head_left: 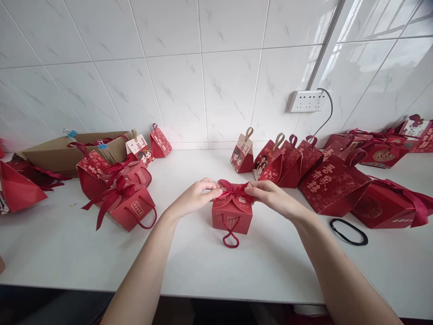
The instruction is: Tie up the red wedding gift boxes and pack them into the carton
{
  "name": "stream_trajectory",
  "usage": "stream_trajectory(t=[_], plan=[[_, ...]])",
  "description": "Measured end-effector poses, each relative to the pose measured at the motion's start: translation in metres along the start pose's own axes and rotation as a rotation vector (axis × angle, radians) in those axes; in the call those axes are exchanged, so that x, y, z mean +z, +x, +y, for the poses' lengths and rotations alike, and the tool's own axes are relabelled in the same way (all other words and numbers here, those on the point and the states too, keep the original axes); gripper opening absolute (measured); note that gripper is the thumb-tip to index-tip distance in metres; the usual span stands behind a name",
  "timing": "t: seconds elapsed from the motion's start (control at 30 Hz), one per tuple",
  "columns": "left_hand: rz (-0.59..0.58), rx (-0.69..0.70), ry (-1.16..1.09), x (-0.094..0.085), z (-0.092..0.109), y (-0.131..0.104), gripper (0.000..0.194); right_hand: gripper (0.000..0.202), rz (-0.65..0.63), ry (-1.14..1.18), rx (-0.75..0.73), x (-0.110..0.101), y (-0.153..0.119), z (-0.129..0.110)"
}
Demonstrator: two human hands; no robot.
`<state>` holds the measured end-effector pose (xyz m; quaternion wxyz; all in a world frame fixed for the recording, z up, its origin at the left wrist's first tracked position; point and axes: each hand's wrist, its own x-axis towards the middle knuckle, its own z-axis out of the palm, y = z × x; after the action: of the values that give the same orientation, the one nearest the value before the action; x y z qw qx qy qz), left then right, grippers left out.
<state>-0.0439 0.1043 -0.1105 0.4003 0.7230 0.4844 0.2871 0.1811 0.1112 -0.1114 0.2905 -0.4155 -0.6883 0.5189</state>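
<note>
A small red gift box (232, 217) with pale printed lettering stands upright on the white table in front of me. Across its top runs a dark red ribbon (233, 189), gathered into a bow at the middle. My left hand (199, 195) pinches the bow's left side between thumb and fingers. On the other side, my right hand (265, 193) is closed on the ribbon's right side. A twisted red cord handle (230, 239) hangs down the box's front and rests on the table. Both hands sit at the height of the lid.
At left are red boxes with bows (130, 205) and a cardboard box (67, 153) with blue clips. Several red gift boxes (333, 185) stand at right, near a black elastic band (348, 231). Behind is a tiled wall with a power strip (307, 101).
</note>
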Motion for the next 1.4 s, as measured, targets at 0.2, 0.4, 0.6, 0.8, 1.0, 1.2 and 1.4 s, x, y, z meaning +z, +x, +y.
stream_trajectory(t=[0.2, 0.4, 0.6, 0.8, 1.0, 1.2, 1.4], plan=[[0.004, -0.004, -0.018, -0.001, -0.001, 0.001, 0.034, 0.039, -0.052, -0.054, -0.106, -0.002, 0.001, 0.003], [-0.015, -0.025, -0.078, -0.002, -0.002, 0.001, 0.035, 0.030, -0.054, 0.097, -0.224, -0.002, 0.000, 0.003], [-0.048, -0.021, -0.068, -0.002, -0.001, 0.001, 0.034, 0.022, -0.131, 0.216, -0.198, -0.002, 0.000, 0.005], [-0.074, -0.023, -0.011, -0.004, 0.000, 0.000, 0.033, 0.023, -0.168, 0.212, -0.190, -0.003, 0.002, 0.010], [-0.076, -0.022, 0.002, -0.003, 0.003, -0.002, 0.036, 0.027, -0.133, 0.156, -0.185, -0.002, 0.004, 0.010], [-0.114, -0.015, -0.014, -0.004, 0.003, -0.002, 0.035, 0.038, -0.130, 0.105, -0.181, 0.001, 0.004, 0.007], [-0.142, 0.001, -0.008, -0.007, 0.002, -0.002, 0.034, 0.039, -0.115, 0.090, -0.191, 0.001, 0.003, 0.005]])
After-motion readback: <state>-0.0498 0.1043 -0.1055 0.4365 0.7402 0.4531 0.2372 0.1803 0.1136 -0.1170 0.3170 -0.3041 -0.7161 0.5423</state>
